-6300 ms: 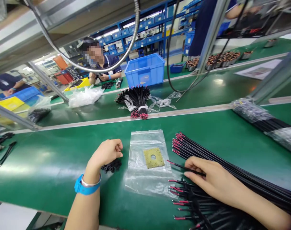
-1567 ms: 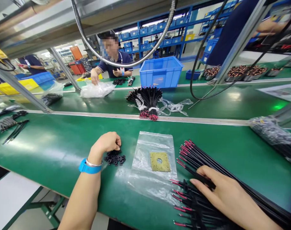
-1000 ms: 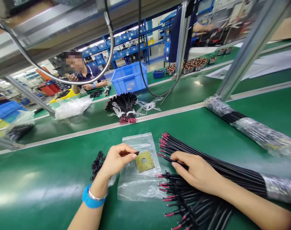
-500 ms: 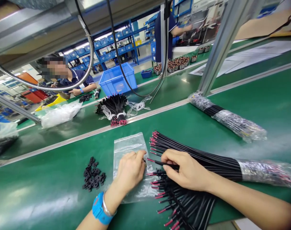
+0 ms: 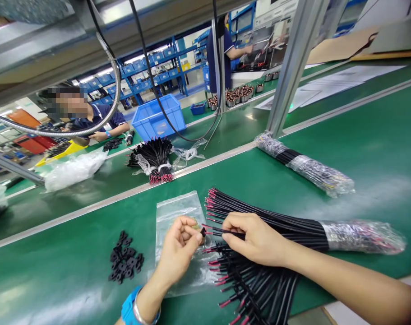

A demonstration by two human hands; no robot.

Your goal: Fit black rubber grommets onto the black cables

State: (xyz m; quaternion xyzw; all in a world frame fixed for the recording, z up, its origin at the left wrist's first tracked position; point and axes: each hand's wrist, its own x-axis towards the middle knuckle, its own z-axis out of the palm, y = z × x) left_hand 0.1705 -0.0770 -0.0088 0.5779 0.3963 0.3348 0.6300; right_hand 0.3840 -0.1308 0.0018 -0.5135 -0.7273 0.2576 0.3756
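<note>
My left hand [image 5: 180, 246] pinches a small black rubber piece [image 5: 203, 232] between thumb and fingers, right at the red tip of a black cable [image 5: 219, 229]. Whether the tip has entered the piece I cannot tell. That cable is held near its end by my right hand [image 5: 251, 237], whose fingers are closed. Around it fans a bundle of black cables [image 5: 293, 221] with red ends, its far part wrapped in clear plastic [image 5: 364, 237]. Beneath my left hand lies a clear zip bag [image 5: 168, 212]. Left of it is a pile of small black rubber pieces [image 5: 124, 259].
A plastic-wrapped cable bundle [image 5: 303, 167] lies at the back right near a metal post [image 5: 289, 76]. Another cable bundle [image 5: 154, 158] sits beyond the metal strip, before a blue bin [image 5: 159, 117]. Two co-workers stay across the benches; a cable loop hangs overhead.
My left hand has turned, so its thumb and fingertips now show with the black piece at the cable tip. My right hand keeps its hold; the whole view has shifted slightly.
</note>
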